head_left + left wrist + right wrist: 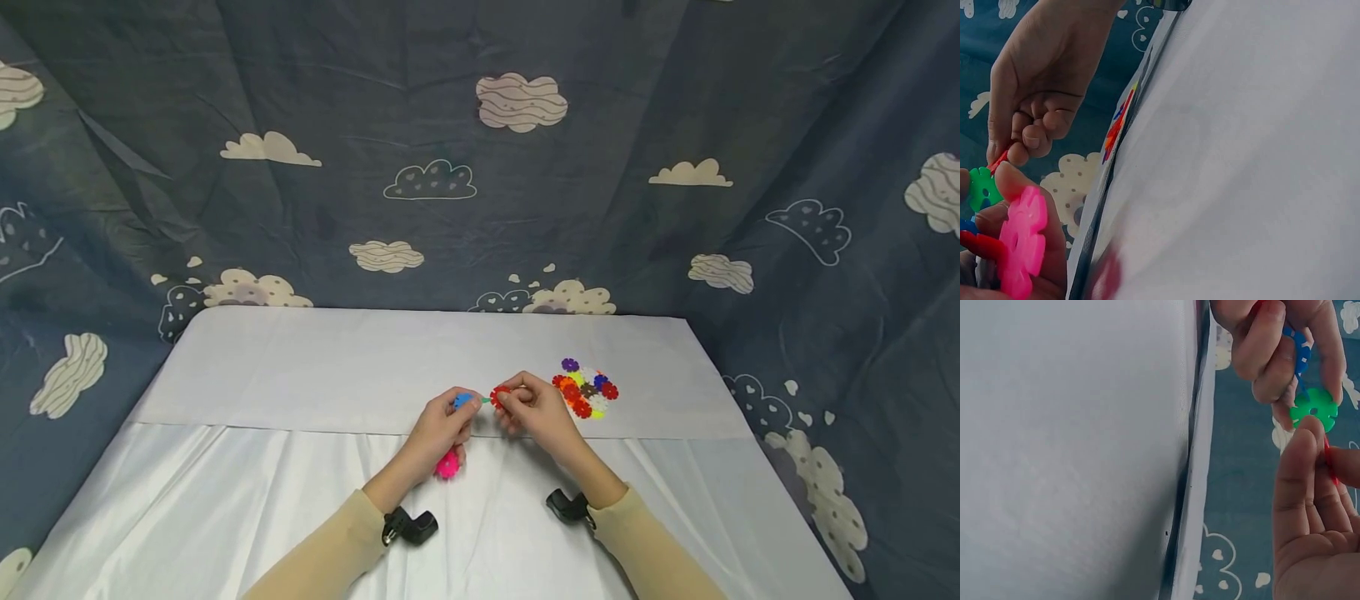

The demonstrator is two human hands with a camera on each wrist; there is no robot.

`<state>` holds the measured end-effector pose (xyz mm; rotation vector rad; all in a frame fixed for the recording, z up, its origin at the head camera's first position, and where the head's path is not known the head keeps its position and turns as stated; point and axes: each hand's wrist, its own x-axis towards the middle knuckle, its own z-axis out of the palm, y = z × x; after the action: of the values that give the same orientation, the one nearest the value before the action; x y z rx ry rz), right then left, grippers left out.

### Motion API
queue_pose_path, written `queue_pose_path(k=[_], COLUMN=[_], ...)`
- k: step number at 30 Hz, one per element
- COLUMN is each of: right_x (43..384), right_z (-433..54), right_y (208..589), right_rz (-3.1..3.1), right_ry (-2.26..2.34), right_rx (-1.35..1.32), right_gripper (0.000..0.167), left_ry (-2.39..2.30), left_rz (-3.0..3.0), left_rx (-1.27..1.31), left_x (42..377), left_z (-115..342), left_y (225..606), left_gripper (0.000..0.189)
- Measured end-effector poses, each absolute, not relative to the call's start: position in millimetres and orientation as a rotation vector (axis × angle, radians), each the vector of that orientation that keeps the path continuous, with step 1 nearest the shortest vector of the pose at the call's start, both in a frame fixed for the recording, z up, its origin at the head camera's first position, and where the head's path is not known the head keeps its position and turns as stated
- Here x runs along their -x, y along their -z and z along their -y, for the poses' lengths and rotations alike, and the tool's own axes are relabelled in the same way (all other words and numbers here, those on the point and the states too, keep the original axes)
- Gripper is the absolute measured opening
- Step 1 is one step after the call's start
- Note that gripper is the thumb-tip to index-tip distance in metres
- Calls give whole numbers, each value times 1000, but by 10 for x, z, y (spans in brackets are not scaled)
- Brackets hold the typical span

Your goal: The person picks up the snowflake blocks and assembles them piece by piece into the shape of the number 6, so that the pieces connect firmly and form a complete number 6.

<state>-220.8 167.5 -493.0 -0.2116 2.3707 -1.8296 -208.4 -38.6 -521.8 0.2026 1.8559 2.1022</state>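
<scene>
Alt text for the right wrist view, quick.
The right hand pinches a thin red plastic piece at the edge of a notched green plastic disc the left hand holds; a notched blue plastic piece shows above.

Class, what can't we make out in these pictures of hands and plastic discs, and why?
Head view: exact count of piled discs; too small and overlapping.
Head view: much of the blue disc; left hand covers it.
Left wrist view: what the reddish smear is; too blurred.
Right wrist view: whether the red disc and green disc interlock; right hand covers part.
</scene>
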Motion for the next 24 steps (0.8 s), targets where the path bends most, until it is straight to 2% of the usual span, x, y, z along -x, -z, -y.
queue_pose_path(k=[13,24], right_x=[2157,2211], right_z=[-1628,-1661], right_y=[4931,4959], right_rz=[-2349,-2483], right_ry=[1844,1696], right_rx=[255,322], right_gripper=[12,19], left_ry=[-2048,-2029], left_rz=[-1897,-1761], left_rx=[-288,-197], left_x=[2062,2072], left_z=[361,388], left_y=[5185,5164], left_gripper=[34,32])
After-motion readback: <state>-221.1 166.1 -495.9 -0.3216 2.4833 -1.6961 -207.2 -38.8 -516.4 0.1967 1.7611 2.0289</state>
